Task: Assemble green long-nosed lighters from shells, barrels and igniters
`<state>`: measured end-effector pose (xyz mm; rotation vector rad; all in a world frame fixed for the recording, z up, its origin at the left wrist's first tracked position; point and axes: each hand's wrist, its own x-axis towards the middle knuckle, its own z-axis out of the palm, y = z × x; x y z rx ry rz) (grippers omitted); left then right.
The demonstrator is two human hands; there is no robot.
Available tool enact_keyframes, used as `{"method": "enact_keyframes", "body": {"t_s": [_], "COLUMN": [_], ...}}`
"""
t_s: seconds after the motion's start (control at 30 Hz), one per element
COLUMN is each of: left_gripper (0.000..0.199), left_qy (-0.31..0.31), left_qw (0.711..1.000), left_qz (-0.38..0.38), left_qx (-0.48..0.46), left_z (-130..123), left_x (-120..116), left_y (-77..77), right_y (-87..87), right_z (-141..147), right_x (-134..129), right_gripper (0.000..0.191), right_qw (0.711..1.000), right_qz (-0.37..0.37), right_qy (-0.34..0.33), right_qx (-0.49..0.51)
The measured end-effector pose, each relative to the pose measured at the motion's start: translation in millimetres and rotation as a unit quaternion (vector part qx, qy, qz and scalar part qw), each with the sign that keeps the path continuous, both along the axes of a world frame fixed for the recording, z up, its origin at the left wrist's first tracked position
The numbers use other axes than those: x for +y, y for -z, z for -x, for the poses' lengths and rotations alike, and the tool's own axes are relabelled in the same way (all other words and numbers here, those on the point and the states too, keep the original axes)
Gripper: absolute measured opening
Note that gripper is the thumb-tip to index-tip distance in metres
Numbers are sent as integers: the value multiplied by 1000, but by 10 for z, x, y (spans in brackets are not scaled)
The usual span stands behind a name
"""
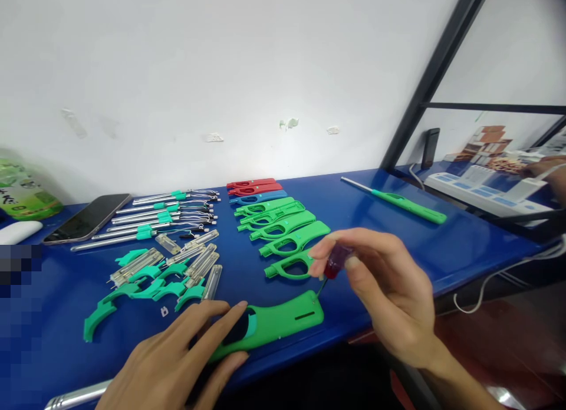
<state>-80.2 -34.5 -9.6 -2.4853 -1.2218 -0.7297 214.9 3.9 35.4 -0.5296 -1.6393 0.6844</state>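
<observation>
My left hand (186, 354) grips a green gas lighter (283, 322) near its trigger opening, against the blue table's front edge. The lighter's metal tube (79, 395) sticks out to the left beneath that hand. Between the fingers and thumb of my right hand (384, 292) is a screwdriver (338, 259) with a dark red handle. Its tip meets the upper corner of the lighter's handle end, where a small hole or screw seems to sit. Just behind lie several green handle shells (289, 245).
Red shells (252, 187) and a blue shell (259, 197) lie farther back. At left are metal tubes with wires (163, 215), clear fuel tanks (201, 265), teal triggers (150, 286) and a phone (88, 218). A finished-looking green lighter (409, 206) rests at right, near a black rack post (428, 79).
</observation>
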Motion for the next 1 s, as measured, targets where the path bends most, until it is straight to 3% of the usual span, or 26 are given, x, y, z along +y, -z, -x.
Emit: {"method": "enact_keyframes", "body": {"t_s": [0.1,0.23,0.47,0.63,0.77,0.87,1.0], "left_gripper": [49,49,48,48,48,46,47], "left_qy": [-3,6,3,5,5,6,17], "left_qw": [1000,1000,1000,1000,1000,1000,999], "left_qz": [-6,-10,-18,-22,-21,-22,-28], "left_qx": [0,0,4,4,9,5,-2], "left_z": [3,2,-5,6,2,-1,-6], "left_x": [2,12,18,15,7,6,23], "left_y": [-1,-12,21,26,15,7,3], "right_y": [0,-8,0,-117,-282,-288,-171], "right_z": [4,27,-25,-147,-292,-362,-367], "right_x": [7,16,1,-34,-81,-94,-78], "right_gripper": [31,36,47,35,2,7,7], "right_qw": [1000,999,999,998,974,923,885], "right_qz": [-9,-22,35,59,70,133,168], "right_qy": [-7,6,-24,32,95,99,80], "right_qx": [7,30,-5,-11,-191,-346,-427]}}
